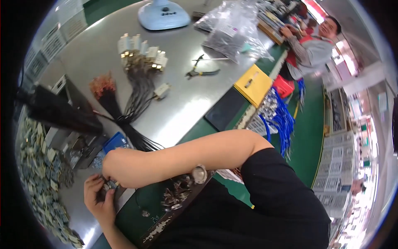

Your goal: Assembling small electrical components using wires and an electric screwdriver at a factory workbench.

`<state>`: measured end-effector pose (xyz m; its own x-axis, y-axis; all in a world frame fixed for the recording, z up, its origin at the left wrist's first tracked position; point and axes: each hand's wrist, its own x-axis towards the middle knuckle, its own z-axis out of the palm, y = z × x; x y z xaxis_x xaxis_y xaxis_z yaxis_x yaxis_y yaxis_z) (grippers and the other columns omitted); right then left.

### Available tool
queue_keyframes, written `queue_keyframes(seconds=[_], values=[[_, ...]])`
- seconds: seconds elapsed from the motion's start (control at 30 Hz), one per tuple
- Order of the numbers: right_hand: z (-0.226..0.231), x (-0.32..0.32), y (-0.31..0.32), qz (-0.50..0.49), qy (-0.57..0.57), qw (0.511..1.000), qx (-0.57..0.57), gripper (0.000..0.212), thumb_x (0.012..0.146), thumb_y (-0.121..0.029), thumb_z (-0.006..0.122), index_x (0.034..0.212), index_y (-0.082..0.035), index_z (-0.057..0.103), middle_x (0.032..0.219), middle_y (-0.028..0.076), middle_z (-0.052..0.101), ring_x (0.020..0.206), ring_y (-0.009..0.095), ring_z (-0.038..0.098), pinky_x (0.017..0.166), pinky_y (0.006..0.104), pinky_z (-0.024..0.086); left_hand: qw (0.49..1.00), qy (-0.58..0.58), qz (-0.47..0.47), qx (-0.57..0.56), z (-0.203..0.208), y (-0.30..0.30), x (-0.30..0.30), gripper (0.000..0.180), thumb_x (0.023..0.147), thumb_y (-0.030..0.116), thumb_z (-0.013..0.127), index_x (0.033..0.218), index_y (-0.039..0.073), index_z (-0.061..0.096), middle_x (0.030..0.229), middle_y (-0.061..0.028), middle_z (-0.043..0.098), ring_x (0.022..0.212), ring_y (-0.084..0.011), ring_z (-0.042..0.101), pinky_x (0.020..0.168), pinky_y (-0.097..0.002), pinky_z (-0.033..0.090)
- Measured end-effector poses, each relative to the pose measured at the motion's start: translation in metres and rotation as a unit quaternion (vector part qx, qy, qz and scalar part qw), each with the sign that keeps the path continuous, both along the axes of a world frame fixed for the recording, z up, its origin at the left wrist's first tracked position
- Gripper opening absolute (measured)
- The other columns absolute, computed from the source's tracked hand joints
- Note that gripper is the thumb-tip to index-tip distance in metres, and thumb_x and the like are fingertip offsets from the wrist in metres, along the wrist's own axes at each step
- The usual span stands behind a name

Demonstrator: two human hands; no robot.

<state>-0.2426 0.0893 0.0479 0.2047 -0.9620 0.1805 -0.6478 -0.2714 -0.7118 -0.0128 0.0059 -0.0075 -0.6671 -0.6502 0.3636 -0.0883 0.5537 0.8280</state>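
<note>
At the lower left my two hands meet over a small silvery metal part (108,185), too small to name. My left hand (99,199) is closed, its thumb and bent fingers round that part. From the right my right forearm crosses over, and my right hand (122,167) is curled downward beside the left one, its fingertips mostly hidden behind the hand. Just beyond it sit a small blue tray (116,142) and a bench machine with a thick black column (62,112). A bundle of black cables with copper ends (103,87) lies beyond my right forearm.
Small grey-green connector parts (41,182) are heaped at left. White-ended cables (143,58), pliers (201,70), plastic bags (232,33), a pale blue device base (163,15) and a yellow folder (253,85) lie on the bench. Blue cables (280,120) hang right; a person (313,50) sits beyond.
</note>
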Motion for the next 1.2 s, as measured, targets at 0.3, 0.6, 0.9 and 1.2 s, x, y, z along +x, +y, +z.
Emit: queue_keyframes(seconds=[0.3,0.6,0.9,1.2], values=[[0.01,-0.009,0.008,0.029,0.107,0.993,0.038,0.018,0.07,-0.004,0.076,0.086,0.004,0.075,0.093,0.025,0.073,0.087,0.042,0.075,0.074,0.0474,0.061,0.996,-0.017,-0.028,0.082,0.004,0.002,-0.006,0.026,0.081,-0.006,0.071,0.105,-0.003,0.062,0.117,-0.0132,0.063,0.116,-0.0262,0.06,0.105,-0.0378,0.045],[-0.002,0.003,0.006,0.022,0.12,0.992,-0.005,0.016,0.08,-0.012,0.07,0.087,0.001,0.076,0.095,0.023,0.074,0.086,0.041,0.075,0.075,0.0478,0.06,0.993,-0.059,-0.061,0.077,0.018,-0.009,-0.003,0.029,0.076,0.006,0.079,0.103,-0.002,0.071,0.113,-0.0179,0.069,0.11,-0.0318,0.066,0.1,-0.0421,0.05],[0.01,0.003,0.001,0.083,0.15,0.985,0.002,0.014,0.079,-0.007,0.07,0.088,0.003,0.074,0.102,0.02,0.069,0.086,0.039,0.073,0.073,0.0457,0.06,0.997,-0.032,-0.024,0.068,0.016,0.001,-0.004,0.029,0.072,0.0,0.081,0.097,-0.001,0.067,0.11,-0.0146,0.068,0.105,-0.0278,0.065,0.096,-0.038,0.049],[-0.002,0.01,-0.003,0.084,0.19,0.977,-0.053,0.016,0.077,-0.013,0.075,0.086,0.0,0.076,0.1,0.019,0.071,0.088,0.035,0.074,0.074,0.0453,0.059,0.998,-0.041,-0.02,0.034,0.019,-0.001,-0.009,0.03,0.066,-0.004,0.08,0.092,-0.001,0.067,0.107,-0.0159,0.07,0.104,-0.0304,0.067,0.094,-0.0387,0.051]])
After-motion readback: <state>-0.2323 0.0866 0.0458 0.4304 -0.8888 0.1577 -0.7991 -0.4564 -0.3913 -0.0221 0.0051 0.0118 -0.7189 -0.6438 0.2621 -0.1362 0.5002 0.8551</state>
